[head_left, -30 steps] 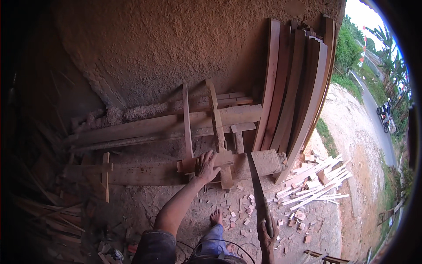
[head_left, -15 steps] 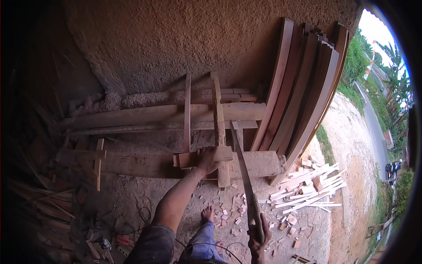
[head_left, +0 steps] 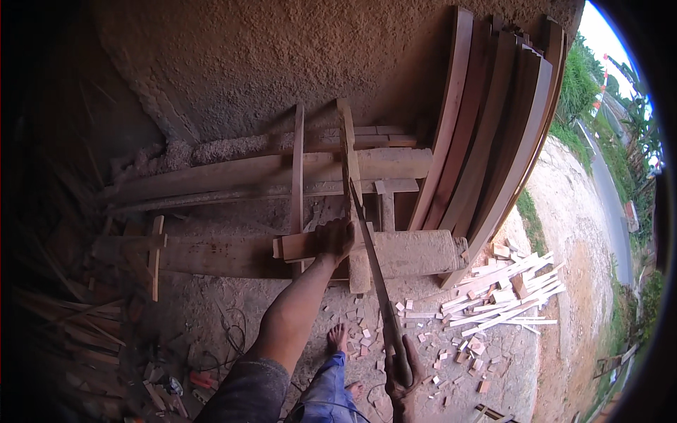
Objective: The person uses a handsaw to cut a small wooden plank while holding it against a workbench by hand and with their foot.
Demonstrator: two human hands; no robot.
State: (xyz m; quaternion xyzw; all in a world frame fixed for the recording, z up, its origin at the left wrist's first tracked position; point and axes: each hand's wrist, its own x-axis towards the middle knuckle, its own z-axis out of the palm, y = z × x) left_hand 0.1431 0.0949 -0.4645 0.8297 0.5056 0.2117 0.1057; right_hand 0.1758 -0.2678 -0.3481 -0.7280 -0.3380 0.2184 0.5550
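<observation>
My left hand (head_left: 336, 238) is closed around a short wooden piece (head_left: 300, 246), which lies across the near thick beam (head_left: 211, 256). Beside its knuckles, a long crossbar (head_left: 348, 151) spans the two beams. My right hand (head_left: 405, 369) grips the handle of a handsaw (head_left: 377, 275). The saw's narrow blade points away from me and slants left, passing over the crossbar close to my left hand. Whether its teeth touch the wooden piece I cannot tell.
Long dark boards (head_left: 479, 134) lean against the rough wall (head_left: 247, 63) on the right. Pale offcut strips (head_left: 508, 292) are heaped below them, and small blocks litter the floor. A second crosspiece (head_left: 297, 169) stands left of the crossbar. Scrap wood (head_left: 84, 324) lies at the left.
The handsaw has swung left, from right of the wooden piece to over the crossbar beside my left hand. My left hand keeps hold of the piece. The whole view has shifted slightly.
</observation>
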